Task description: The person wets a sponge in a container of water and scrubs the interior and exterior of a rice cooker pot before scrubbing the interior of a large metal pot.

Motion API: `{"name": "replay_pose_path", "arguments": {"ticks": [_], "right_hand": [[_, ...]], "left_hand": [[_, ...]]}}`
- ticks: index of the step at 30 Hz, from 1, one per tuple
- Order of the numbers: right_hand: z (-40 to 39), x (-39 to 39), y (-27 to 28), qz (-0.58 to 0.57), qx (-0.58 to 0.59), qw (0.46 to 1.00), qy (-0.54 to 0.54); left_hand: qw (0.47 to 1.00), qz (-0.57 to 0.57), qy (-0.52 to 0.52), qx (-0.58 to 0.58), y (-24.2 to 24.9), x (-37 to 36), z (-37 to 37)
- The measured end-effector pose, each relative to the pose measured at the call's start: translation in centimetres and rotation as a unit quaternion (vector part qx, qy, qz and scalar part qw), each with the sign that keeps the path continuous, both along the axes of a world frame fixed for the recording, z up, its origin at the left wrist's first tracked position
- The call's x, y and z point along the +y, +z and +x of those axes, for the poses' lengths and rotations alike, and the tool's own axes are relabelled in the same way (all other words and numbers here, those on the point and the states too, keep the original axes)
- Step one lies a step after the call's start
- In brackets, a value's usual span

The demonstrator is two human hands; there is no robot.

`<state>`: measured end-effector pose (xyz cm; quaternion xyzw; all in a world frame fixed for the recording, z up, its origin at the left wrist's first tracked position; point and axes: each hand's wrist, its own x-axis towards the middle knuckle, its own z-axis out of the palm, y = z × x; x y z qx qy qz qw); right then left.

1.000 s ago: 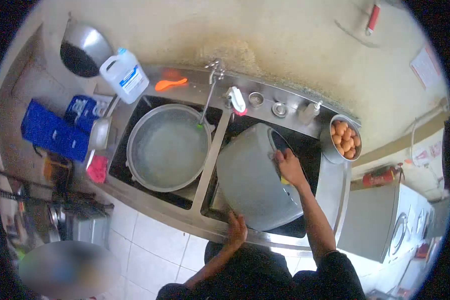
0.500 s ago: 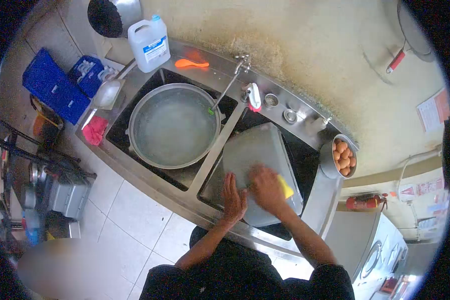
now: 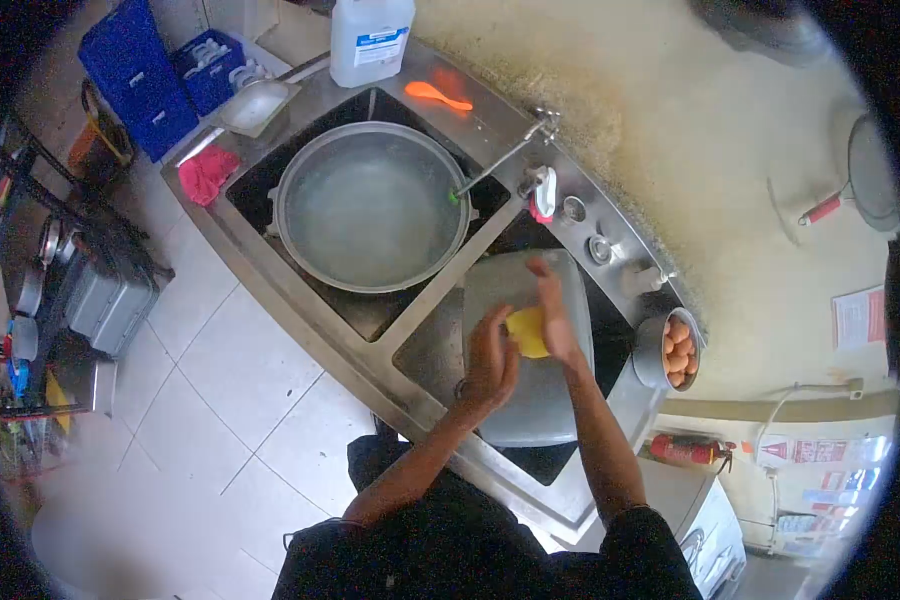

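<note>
A yellow sponge [image 3: 528,333] shows between my two hands, over a big grey metal container [image 3: 545,405] in the right sink basin. My right hand [image 3: 553,318] holds the sponge against its palm side, fingers pointing up and slightly blurred. On the sponge's left edge is my left hand [image 3: 490,362], open with its fingers stretched out. The container's broad smooth face is turned up towards me. In the left basin stands a large round pot [image 3: 282,225] full of cloudy water, with the tap's spout reaching over its rim.
A white jug [image 3: 370,45] and an orange spoon [image 3: 438,96] stand along the back ledge. A pink cloth [image 3: 208,175] lies at the left corner. The pot of eggs [image 3: 652,352] sits on the right end. A tap [image 3: 542,125] rises behind the divider.
My hands have come together around the sponge, the right one lifting from rubbing the container. The container now sits straighter in the basin. The view has shifted.
</note>
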<state>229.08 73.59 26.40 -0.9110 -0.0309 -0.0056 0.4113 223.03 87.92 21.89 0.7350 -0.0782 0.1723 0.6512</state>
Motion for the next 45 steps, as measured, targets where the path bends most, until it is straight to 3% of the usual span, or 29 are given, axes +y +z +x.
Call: {"name": "replay_pose_path", "arguments": {"ticks": [1,2,3,4,5,6,8,9,10,12,13,15,16,19,21,24,28,30,34,36,40,42,43,45], "right_hand": [[0.2,-0.7,0.5,0.203,0.032,0.978,-0.029],[0.1,-1.3,0.8,0.203,0.028,0.978,-0.030],[-0.4,-2.1,0.8,0.333,0.024,0.942,-0.028],[-0.7,-2.5,1.2,0.457,0.020,0.889,-0.025],[-1.0,-3.3,1.7,0.410,0.008,0.912,-0.022],[-1.5,-4.2,1.7,0.412,0.006,0.911,-0.028],[-3.0,-5.9,1.4,0.392,-0.096,0.913,-0.066],[-4.5,-4.7,4.9,0.548,-0.090,0.818,-0.151],[-5.4,-5.6,4.9,0.552,-0.094,0.813,-0.158],[-8.6,-9.0,4.6,0.323,-0.146,0.898,-0.260],[-10.5,-11.0,2.7,0.326,-0.143,0.895,-0.268],[-13.4,-14.4,-5.2,0.173,-0.055,0.927,-0.328],[-15.1,-14.2,-8.4,0.005,-0.037,0.931,-0.363],[-15.5,-11.7,-5.8,0.108,-0.048,0.925,-0.361],[-15.4,-11.0,-5.0,0.105,-0.022,0.911,-0.397],[-15.2,-10.7,-3.0,0.064,-0.027,0.937,-0.343],[-15.3,-11.3,-3.6,0.139,-0.025,0.927,-0.347],[-15.5,-11.8,-4.6,0.137,-0.067,0.930,-0.335],[-15.3,-12.0,-3.6,0.161,-0.062,0.925,-0.339],[-15.9,-12.2,-3.5,0.129,-0.063,0.936,-0.322],[-16.3,-12.9,-4.0,0.119,-0.087,0.933,-0.327],[-16.4,-13.1,-5.1,0.091,-0.127,0.936,-0.314],[-16.4,-13.2,-5.3,0.090,-0.132,0.937,-0.310],[-17.1,-13.1,-4.6,0.146,-0.082,0.936,-0.310]], "left_hand": [[0.996,-0.063,-0.052,0.032,1.0,-1.0,1.2],[0.984,-0.126,-0.104,0.066,1.9,-2.0,2.4],[0.984,-0.125,-0.108,0.063,2.5,-3.1,3.9],[0.983,-0.048,-0.130,0.119,2.8,-4.3,5.5],[0.973,0.031,-0.150,0.175,3.0,-5.2,6.4],[0.972,0.034,-0.155,0.175,2.1,-6.0,6.8],[0.983,0.139,-0.055,0.108,-0.3,-7.4,7.3],[0.982,0.145,-0.062,0.106,-0.6,-7.5,7.6],[0.980,0.188,-0.033,0.055,-1.1,-7.1,7.9],[0.971,0.237,-0.015,0.006,-2.0,-6.3,7.5],[0.981,0.190,-0.003,0.033,-2.1,-5.9,7.1],[0.982,0.149,-0.004,0.113,-0.1,-4.7,6.8],[0.982,0.153,-0.004,0.109,0.5,-4.5,6.1],[0.973,0.144,-0.047,0.176,0.1,-4.8,4.4],[0.977,0.039,-0.136,0.161,-1.6,-4.9,3.6],[0.983,0.038,-0.099,0.152,-5.1,-6.7,4.9],[0.972,0.227,-0.024,0.049,1.0,-8.5,5.3],[0.935,0.344,0.024,-0.084,3.1,-9.1,5.2],[0.942,0.296,0.013,-0.155,2.3,-8.9,5.6],[0.931,0.360,-0.054,0.024,2.3,-8.4,4.6],[0.918,0.394,0.018,0.033,2.0,-8.7,4.4],[0.956,0.200,0.023,0.214,2.2,-8.5,3.5],[0.929,0.156,0.024,0.336,3.5,-8.7,3.5],[0.942,0.099,0.059,0.314,3.4,-9.3,4.3]]}}
